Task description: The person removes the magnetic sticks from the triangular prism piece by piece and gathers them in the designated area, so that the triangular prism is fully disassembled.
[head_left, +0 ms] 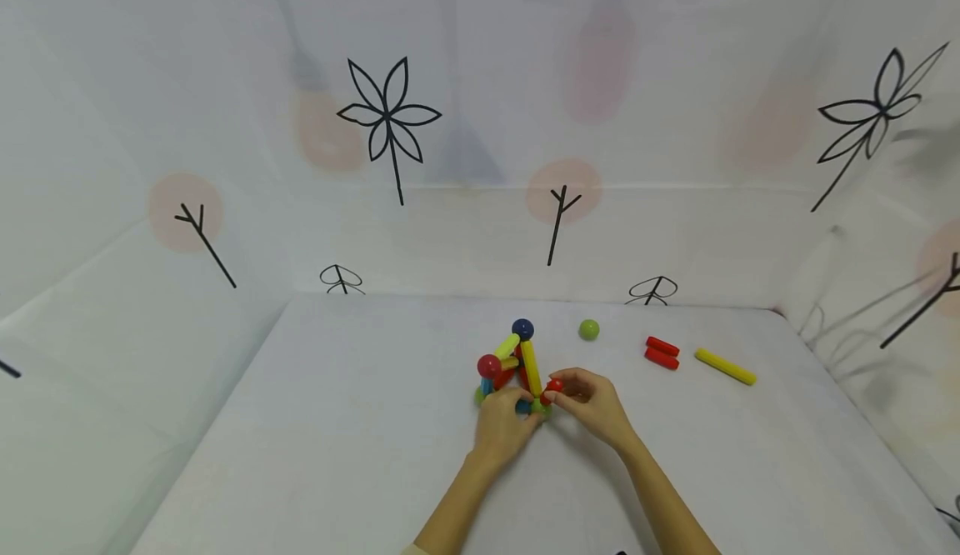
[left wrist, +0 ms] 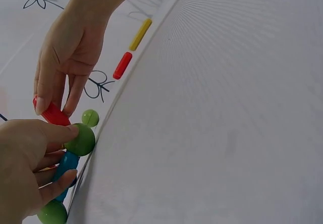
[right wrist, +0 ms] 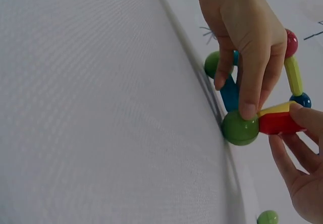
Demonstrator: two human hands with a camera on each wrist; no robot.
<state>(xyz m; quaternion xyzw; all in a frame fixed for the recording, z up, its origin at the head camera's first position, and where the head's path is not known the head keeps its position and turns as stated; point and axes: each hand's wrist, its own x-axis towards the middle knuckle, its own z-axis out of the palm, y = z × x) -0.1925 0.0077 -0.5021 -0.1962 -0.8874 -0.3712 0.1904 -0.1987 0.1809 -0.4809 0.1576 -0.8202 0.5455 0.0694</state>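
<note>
A frame of coloured balls and rods stands mid-table, like a magnetic building toy. Its red ball point(head_left: 489, 366) and dark blue ball point(head_left: 522, 330) sit above; a yellow rod point(head_left: 531, 367) slopes down from the blue one. My left hand point(head_left: 501, 428) holds the near side of the frame, one fingertip on a green ball point(right wrist: 240, 128) and other fingers about a blue rod point(right wrist: 229, 94). Between thumb and fingers, my right hand point(head_left: 597, 409) pinches a red rod point(left wrist: 53, 113). That rod's end meets the green ball, beside the yellow rod. My hands partly hide the frame's lower parts.
Behind the frame, to the right, lies a loose green ball point(head_left: 589, 330). Two red rods point(head_left: 662, 353) lie side by side farther right, then a yellow rod point(head_left: 725, 367). White cloth with printed plants point(head_left: 387, 116) hangs behind the table.
</note>
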